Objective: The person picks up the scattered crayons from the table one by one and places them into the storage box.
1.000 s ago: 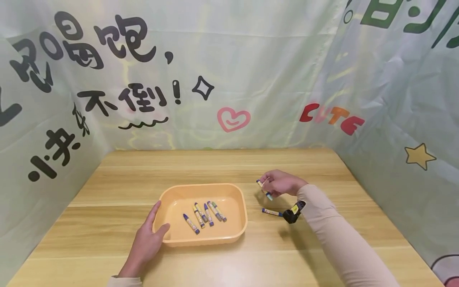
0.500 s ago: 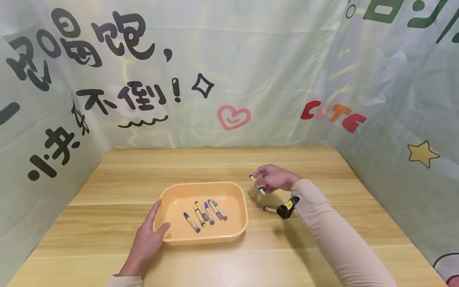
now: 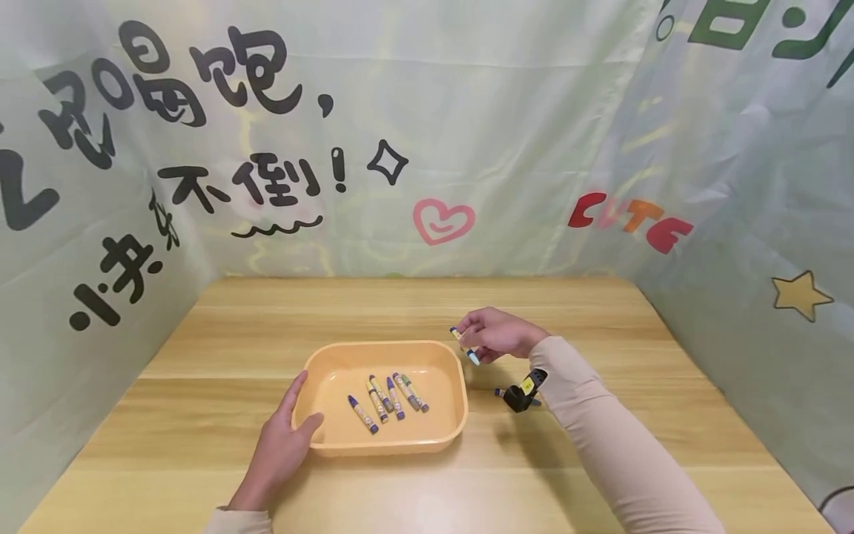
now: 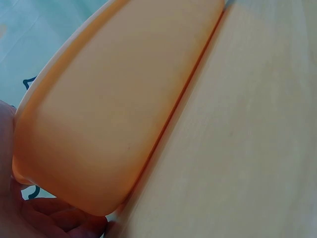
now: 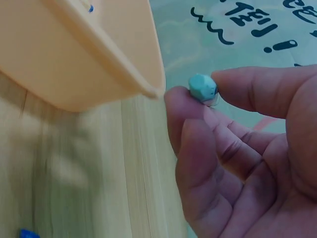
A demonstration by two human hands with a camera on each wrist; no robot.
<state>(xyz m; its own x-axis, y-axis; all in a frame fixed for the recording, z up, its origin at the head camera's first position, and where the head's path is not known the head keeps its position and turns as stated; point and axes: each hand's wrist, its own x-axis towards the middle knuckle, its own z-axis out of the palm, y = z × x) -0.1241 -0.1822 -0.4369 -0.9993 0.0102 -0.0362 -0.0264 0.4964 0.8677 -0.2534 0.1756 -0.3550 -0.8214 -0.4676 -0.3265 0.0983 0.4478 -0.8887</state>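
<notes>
In the head view, my right hand [image 3: 500,335] pinches a crayon [image 3: 465,345] above the table, just past the tray's right end. Its pale turquoise tip shows between thumb and fingers in the right wrist view, close to the tray wall. My left hand [image 3: 282,443] grips the left end of the orange plastic tray [image 3: 387,449], thumb over the rim and fingers outside. Underneath the tray's corner, curled fingers [image 4: 64,218] show in the left wrist view. Several crayons [image 3: 362,414] with cream wrappers lie side by side on the tray's floor.
Another crayon [image 3: 498,392] lies on the wooden table [image 3: 373,493] right of the tray, mostly hidden behind the black camera [image 3: 523,393] on the right wrist. Printed cloth walls [image 3: 507,148] enclose the table at the back and sides.
My right hand has moved left toward the tray, carrying the pinched crayon. The wrist camera now covers more of the crayon on the table. My left hand stays on the tray.
</notes>
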